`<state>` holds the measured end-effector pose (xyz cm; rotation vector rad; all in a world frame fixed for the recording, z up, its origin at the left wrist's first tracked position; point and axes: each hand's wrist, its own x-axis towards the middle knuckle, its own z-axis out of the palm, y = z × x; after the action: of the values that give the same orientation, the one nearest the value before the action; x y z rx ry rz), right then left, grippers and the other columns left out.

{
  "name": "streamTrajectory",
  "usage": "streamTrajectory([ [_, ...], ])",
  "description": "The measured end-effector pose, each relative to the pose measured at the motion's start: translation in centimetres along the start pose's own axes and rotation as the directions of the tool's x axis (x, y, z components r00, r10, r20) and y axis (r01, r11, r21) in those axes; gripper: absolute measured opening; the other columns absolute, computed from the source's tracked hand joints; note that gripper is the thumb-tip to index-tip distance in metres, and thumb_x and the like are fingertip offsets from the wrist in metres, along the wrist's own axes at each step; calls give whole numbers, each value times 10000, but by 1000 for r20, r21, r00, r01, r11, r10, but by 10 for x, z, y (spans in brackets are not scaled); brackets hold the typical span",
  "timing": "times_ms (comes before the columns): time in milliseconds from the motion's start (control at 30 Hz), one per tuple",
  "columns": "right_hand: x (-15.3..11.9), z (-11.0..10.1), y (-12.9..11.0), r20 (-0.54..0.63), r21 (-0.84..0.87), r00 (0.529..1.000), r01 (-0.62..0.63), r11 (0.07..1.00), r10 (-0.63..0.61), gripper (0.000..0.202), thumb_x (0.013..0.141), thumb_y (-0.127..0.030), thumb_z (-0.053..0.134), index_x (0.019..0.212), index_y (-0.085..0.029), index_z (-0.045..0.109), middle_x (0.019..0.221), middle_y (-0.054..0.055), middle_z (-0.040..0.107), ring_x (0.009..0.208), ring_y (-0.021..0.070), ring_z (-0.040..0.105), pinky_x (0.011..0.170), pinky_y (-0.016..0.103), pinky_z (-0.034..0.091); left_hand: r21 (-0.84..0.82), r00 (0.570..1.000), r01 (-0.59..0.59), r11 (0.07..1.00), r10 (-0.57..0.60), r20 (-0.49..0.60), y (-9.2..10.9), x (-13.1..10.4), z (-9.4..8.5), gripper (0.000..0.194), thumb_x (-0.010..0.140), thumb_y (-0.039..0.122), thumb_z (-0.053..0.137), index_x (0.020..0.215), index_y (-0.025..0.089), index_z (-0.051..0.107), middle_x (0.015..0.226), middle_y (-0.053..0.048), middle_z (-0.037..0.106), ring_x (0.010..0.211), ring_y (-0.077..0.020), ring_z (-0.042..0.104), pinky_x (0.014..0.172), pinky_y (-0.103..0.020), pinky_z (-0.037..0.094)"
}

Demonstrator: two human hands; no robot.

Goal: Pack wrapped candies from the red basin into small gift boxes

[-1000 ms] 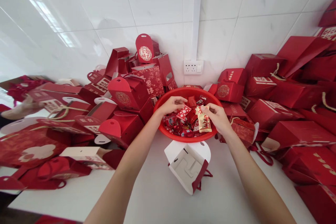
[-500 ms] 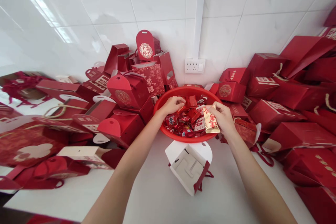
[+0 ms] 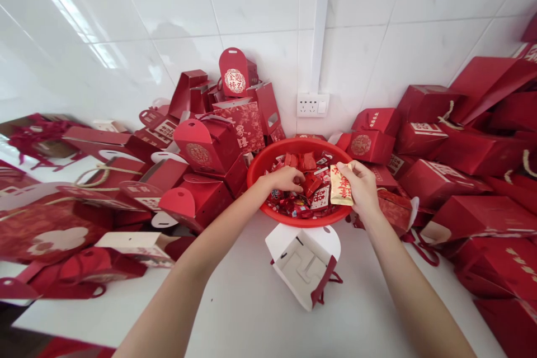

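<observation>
My right hand pinches a gold candy packet with red lettering, holding it over the right side of a red plastic basin. Several wrapped candies, mostly red, lie in the basin. Over the left part of these candies is my left hand, its fingers bent and a little apart, with nothing visible in them. Just in front of the basin stands an open gift box, white inside, with dark red cord handles; no candy shows in it.
Red gift boxes are heaped on the left, and more red boxes are stacked on the right. Behind the basin rises a white tiled wall with a power socket. Everything stands on a white table.
My left hand has shifted right and slightly down over the candies. My right hand still holds the gold packet, which has moved a little to the right and up.
</observation>
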<state>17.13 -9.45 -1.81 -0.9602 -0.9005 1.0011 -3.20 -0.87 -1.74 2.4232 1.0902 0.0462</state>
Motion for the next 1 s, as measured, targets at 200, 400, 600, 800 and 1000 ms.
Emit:
streamTrajectory([
  [200,2,0,-2,-69,77,997,-36,996,41,468,475,-499,942,583,-217,584,588,-50,591,546,118,537,530,260,448,140,998,59,988,-60,7,29,15,3,1041,732,611,768,1557,119,366,1439,-240,570,1229,-379,620,953,-359,491],
  [400,2,-2,-3,-70,59,996,-44,997,48,480,472,-531,936,581,-216,591,570,-42,620,517,126,553,497,261,463,-26,991,29,999,-32,-132,25,30,-2,515,867,188,581,1381,151,576,1366,-118,657,1180,-266,658,1022,-312,487],
  [600,3,-2,-5,-76,147,993,-80,986,92,539,400,-537,960,546,-210,556,546,-54,613,515,107,561,503,234,481,-212,842,194,958,-273,-466,-2,25,-13,530,825,109,569,1350,177,606,1291,-102,683,1093,-259,683,963,-355,556],
  [800,4,0,-5,-119,190,989,-59,980,82,560,380,-539,958,540,-206,536,547,-63,606,490,96,534,475,228,463,161,873,-35,986,109,-476,10,36,-11,471,831,75,553,1277,165,672,1360,-117,628,1305,-269,552,1157,-378,406],
  [1000,3,-1,-7,-78,157,995,-53,986,66,542,444,-534,939,551,-208,521,535,-68,577,479,89,511,480,235,443,240,950,78,968,1,-312,17,56,1,320,796,251,734,1104,165,744,1237,-166,690,1269,-360,555,1171,-503,290],
])
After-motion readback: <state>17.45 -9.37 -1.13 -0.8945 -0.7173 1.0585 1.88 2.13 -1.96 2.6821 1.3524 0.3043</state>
